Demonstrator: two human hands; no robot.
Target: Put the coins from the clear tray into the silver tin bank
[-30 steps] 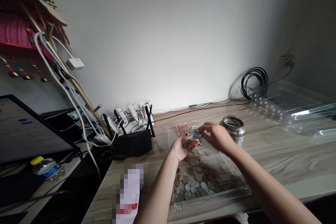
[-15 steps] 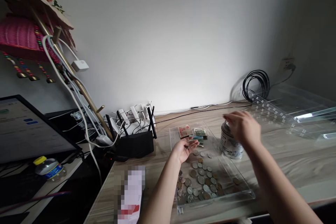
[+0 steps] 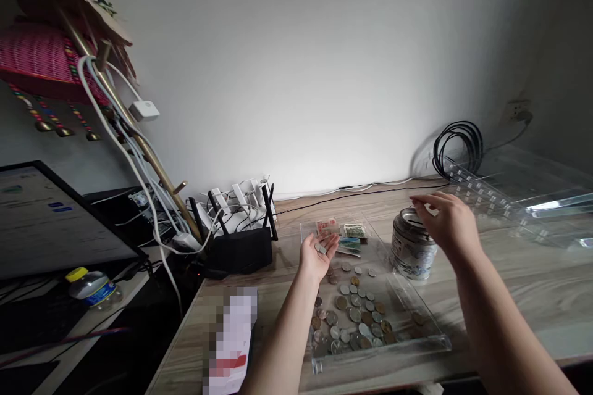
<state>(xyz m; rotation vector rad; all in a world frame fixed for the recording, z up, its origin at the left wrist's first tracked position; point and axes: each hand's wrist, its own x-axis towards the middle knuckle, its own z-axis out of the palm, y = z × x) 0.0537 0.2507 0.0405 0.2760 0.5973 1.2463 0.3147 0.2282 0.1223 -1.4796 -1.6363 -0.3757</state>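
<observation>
My left hand (image 3: 317, 253) is palm up over the clear acrylic tray, with a few silver coins (image 3: 320, 249) resting on it and the fingers slightly curled. My right hand (image 3: 445, 220) is above the right side of a round patterned tin (image 3: 414, 247), thumb and forefinger brought together. Whatever they may pinch is too small to make out. A slot shows in the tin's lid. Many silver and brown coins (image 3: 354, 316) lie spread over the tray (image 3: 380, 352). Behind my left hand are a red banknote (image 3: 327, 226), a green banknote (image 3: 356, 232) and a blue-green one (image 3: 349, 245).
A black router (image 3: 241, 251) with upright antennas stands at the left, near a pixelated flat item (image 3: 231, 339). Further left are a laptop (image 3: 41, 216) and a yellow-capped bottle (image 3: 94, 289). Coiled black cable (image 3: 458, 149) and a clear acrylic piece (image 3: 504, 203) lie at the back right.
My right hand has moved slightly right off the tin's top, uncovering its slotted lid. My left palm has turned up and drawn back a little left, showing the coins in it.
</observation>
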